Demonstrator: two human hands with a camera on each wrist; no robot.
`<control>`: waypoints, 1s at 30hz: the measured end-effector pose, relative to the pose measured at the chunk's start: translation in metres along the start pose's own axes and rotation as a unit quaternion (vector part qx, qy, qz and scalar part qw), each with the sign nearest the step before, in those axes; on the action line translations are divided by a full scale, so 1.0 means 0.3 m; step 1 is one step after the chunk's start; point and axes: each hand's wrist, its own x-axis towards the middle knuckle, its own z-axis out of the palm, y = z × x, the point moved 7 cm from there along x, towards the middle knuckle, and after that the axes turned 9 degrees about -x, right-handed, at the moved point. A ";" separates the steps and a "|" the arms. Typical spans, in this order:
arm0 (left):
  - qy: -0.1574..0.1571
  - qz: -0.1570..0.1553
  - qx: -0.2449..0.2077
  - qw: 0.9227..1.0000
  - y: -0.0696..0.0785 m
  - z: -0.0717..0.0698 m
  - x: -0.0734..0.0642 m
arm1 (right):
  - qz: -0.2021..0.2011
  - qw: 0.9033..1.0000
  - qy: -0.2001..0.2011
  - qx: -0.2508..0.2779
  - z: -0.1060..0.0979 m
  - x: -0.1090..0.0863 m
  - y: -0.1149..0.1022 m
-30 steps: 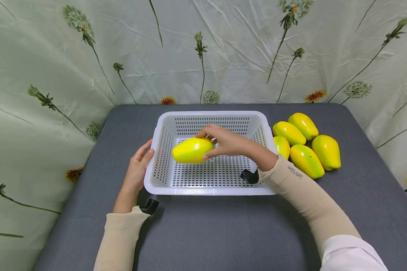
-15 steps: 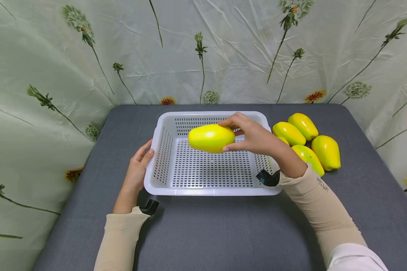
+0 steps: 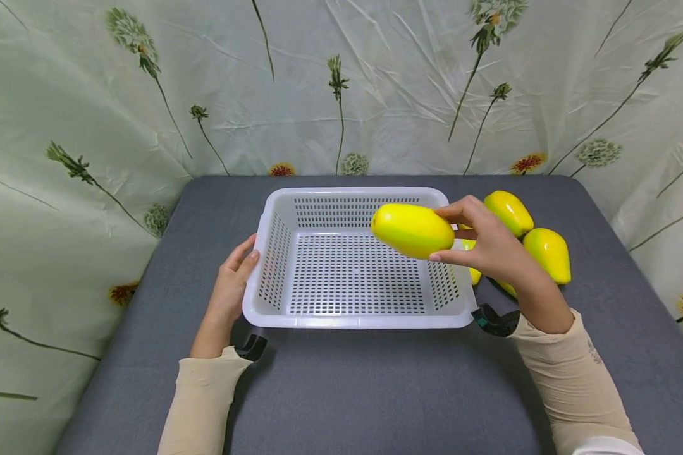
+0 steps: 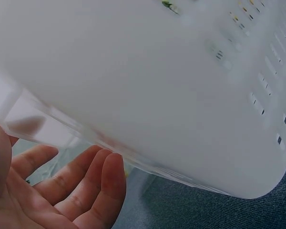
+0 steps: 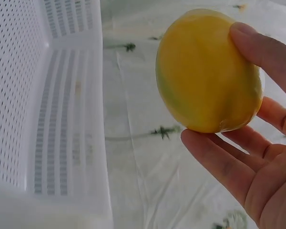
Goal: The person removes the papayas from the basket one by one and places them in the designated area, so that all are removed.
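My right hand (image 3: 484,243) grips one end of a glossy yellow papaya (image 3: 406,230), thumb below and fingers above in the head view. The fruit is held level over the right part of a white perforated plastic basket (image 3: 357,321). In the right wrist view the papaya (image 5: 205,71) shows end-on, faintly green at its side, between thumb and fingers. At the basket's left side my left hand (image 3: 233,284) holds the rim. The left wrist view has the curled fingers (image 4: 113,174) against the basket's edge (image 4: 190,183) from outside.
More yellow papayas (image 3: 547,254) lie on the grey table (image 3: 364,392) right of the basket, some partly hidden behind my right hand. A flower-print cloth (image 3: 398,95) hangs behind the table. Each wrist carries a small black camera (image 3: 495,320).
My right hand has lifted the papaya from inside the basket and carried it rightward toward the right rim. The left hand and the basket have stayed in place.
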 end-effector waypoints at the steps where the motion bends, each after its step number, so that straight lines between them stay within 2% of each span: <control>1: 0.000 0.000 -0.001 1.000 0.000 0.000 0.000 | 0.006 1.000 0.009 -0.003 -0.007 -0.017 0.011; 6: 0.001 -0.004 -0.001 1.000 0.006 0.005 -0.001 | 0.041 0.998 0.042 -0.010 -0.027 -0.103 0.064; 13: -0.003 0.005 -0.003 1.000 0.042 0.024 -0.018 | 0.106 0.993 0.057 -0.008 -0.027 -0.218 0.137; 20: 0.004 0.002 0.000 1.000 0.010 0.004 -0.005 | 0.141 0.987 0.077 -0.008 -0.037 -0.307 0.174; 25: 0.003 0.004 0.000 1.000 0.002 0.001 -0.002 | 0.140 0.984 0.111 0.008 -0.048 -0.364 0.188; 30: 0.003 0.000 -0.006 1.000 0.001 0.004 -0.001 | 0.168 0.979 0.120 -0.010 -0.046 -0.427 0.223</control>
